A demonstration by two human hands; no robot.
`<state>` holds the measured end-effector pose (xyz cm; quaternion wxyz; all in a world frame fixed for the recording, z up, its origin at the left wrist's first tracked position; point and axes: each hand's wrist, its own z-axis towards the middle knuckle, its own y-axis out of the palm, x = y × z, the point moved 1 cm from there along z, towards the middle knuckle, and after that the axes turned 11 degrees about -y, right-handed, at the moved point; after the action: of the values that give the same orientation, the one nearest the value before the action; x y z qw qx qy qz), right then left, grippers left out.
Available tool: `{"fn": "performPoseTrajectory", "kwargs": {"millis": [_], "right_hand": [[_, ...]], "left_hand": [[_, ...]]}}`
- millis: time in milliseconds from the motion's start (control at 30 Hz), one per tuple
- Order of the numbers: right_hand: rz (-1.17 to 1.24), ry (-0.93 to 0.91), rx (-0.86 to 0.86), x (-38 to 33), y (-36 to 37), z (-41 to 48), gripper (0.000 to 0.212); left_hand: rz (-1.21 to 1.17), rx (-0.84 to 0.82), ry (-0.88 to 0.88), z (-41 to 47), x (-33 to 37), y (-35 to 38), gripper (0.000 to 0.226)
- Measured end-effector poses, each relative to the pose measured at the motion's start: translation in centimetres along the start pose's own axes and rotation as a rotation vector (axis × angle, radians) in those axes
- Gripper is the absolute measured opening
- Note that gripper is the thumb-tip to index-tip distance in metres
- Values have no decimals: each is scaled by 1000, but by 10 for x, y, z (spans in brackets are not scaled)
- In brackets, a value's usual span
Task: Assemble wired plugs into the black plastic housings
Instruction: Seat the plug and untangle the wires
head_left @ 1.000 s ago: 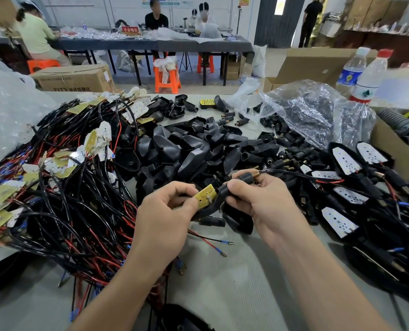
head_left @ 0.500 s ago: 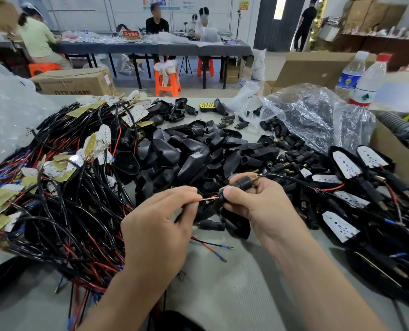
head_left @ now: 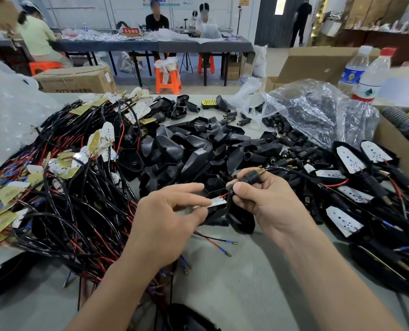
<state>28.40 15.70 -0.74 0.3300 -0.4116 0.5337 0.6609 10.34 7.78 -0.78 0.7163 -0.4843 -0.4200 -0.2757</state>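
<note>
In the middle of the frame, the left hand [head_left: 170, 211] pinches a little white board [head_left: 216, 202] between thumb and fingers. The right hand [head_left: 268, 201] curls its fingers round a black plug [head_left: 250, 176] with a gold tip. A black shell [head_left: 222, 212] sits between both hands, with the board at its open side. I think the board is going into the shell now. Next it needs a push flat inside, without squashing the red wire [head_left: 224, 195].
</note>
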Motion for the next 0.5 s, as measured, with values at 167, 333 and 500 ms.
{"fn": "performPoseTrajectory", "kwargs": {"millis": [167, 333, 500], "right_hand": [[33, -29, -27, -1, -1, 0, 25], [58, -88, -122, -4, 3, -2, 32], [-8, -93, -199, -4, 4, -5, 34]], "left_hand": [[-323, -152, -193, 4, 3, 0, 13], [-579, -187, -427, 7, -2, 5, 35], [-600, -446, -512, 4, -2, 12, 28]]}}
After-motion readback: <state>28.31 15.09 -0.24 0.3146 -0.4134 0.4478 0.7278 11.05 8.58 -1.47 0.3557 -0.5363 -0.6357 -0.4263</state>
